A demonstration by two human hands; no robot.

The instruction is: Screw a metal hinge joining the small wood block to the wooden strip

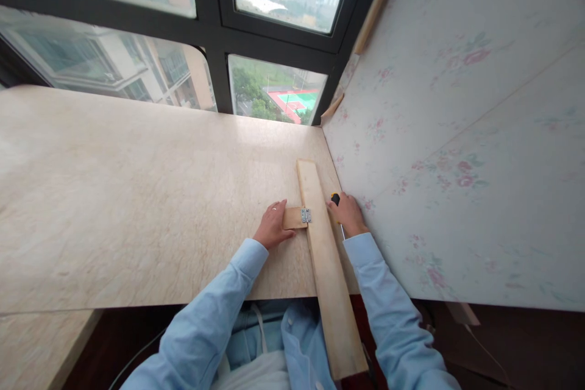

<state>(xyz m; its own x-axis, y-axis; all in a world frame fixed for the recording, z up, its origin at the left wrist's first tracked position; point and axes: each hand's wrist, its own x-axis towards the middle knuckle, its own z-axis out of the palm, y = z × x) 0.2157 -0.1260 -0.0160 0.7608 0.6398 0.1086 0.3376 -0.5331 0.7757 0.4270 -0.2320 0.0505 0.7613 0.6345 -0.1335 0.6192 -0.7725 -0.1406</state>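
A long wooden board [326, 268] lies on the stone sill, its near end sticking out over the front edge. A small wooden block [293, 217] sits against its left side, and a metal hinge [306, 215] spans the joint between the two. My left hand [273, 225] grips the block from the left, thumb and fingers on opposite edges. On the board's right side, my right hand [350, 214] is closed around a screwdriver [335, 198] with a black and yellow handle. Its metal shaft points back toward me, below the hand.
The pale stone sill [137, 195] stretches far to the left. A wall with floral wallpaper [457, 152] rises close beside my right hand. Dark-framed windows [219, 36] stand behind the sill. Peeling trim [333, 108] shows at the corner.
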